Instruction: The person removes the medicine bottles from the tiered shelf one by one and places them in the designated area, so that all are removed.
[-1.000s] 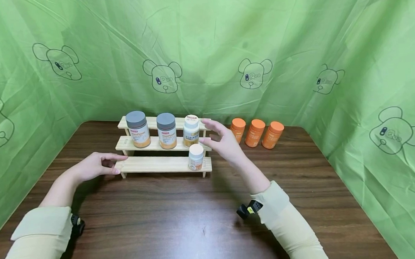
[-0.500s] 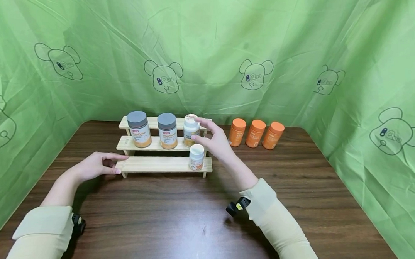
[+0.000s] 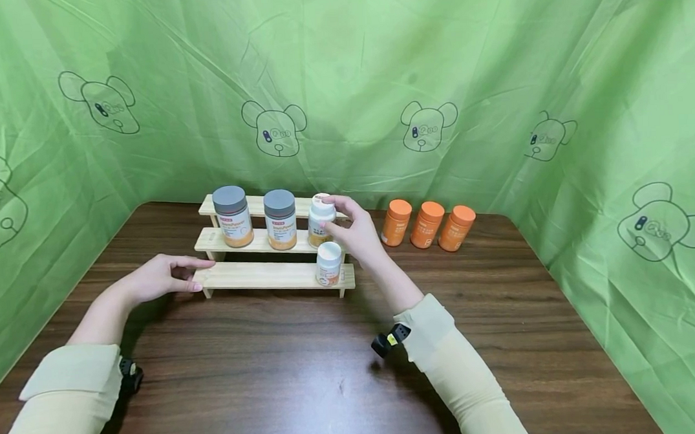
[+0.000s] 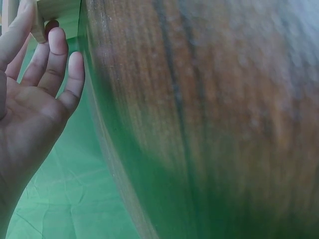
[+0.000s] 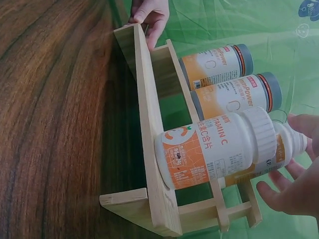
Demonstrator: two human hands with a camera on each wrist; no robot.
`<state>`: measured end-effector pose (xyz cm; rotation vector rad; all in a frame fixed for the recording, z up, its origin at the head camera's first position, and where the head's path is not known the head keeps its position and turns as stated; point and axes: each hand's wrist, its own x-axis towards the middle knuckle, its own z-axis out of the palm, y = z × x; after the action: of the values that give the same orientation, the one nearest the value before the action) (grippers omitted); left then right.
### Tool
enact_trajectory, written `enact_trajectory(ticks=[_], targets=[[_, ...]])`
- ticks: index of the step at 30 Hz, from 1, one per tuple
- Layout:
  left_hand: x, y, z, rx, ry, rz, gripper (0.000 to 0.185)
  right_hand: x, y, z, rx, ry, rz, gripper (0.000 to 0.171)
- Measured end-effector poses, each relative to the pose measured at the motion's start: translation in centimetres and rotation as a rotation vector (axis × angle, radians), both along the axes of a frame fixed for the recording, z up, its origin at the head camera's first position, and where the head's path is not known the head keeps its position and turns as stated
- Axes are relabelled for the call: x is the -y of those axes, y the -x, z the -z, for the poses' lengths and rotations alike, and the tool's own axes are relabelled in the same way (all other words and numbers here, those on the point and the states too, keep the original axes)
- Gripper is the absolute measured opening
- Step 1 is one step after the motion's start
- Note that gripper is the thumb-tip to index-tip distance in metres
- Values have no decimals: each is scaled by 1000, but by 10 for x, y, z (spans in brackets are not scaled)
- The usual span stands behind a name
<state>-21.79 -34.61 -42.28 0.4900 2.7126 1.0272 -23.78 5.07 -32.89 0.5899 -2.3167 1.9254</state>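
A three-tier wooden display stand [image 3: 268, 277] stands on the table. My left hand [image 3: 155, 277] grips the left end of its lowest step between thumb and fingers. My right hand [image 3: 354, 233] pinches a white pill bottle [image 3: 321, 231] with a gold label at the right of the middle step, fingers at its cap and thumb lower on its side. Directly in front, on the lowest step, stands a white vitamin C bottle [image 3: 329, 267] with an orange label; in the right wrist view this vitamin C bottle [image 5: 214, 149] partly covers the held one.
Two grey-capped supplement jars [image 3: 280, 223] stand further left on the middle step. Three orange bottles [image 3: 427, 225] are lined up on the dark wooden table [image 3: 307, 367], right of the stand. Green cloth [image 3: 346, 61] walls the back and sides.
My right hand has moved left from beside the stand and closed on the gold-labelled bottle, which has shifted slightly. The left hand stays on the step's end.
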Motion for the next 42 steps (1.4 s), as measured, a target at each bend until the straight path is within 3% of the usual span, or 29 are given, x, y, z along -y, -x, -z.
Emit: enact_trajectory(ticks=[11,24,31,38,42], targets=[[-1,-2,0,1,-14,-12,54,-2,0,2,-23,15,29,30],[-2,-2,-2,0,2,-22,53,-6,2,2,-49,12,23,29],[-1,-1,-1,8,-16,-11,54,-14,3,0,-69,63,12,28],[-1,-1,-3,6,14,-12,54,-28,20,15,-61,66,18,28],[-1,0,-4,9,24,-21,55,-35,17,8,-46,41,28,30]])
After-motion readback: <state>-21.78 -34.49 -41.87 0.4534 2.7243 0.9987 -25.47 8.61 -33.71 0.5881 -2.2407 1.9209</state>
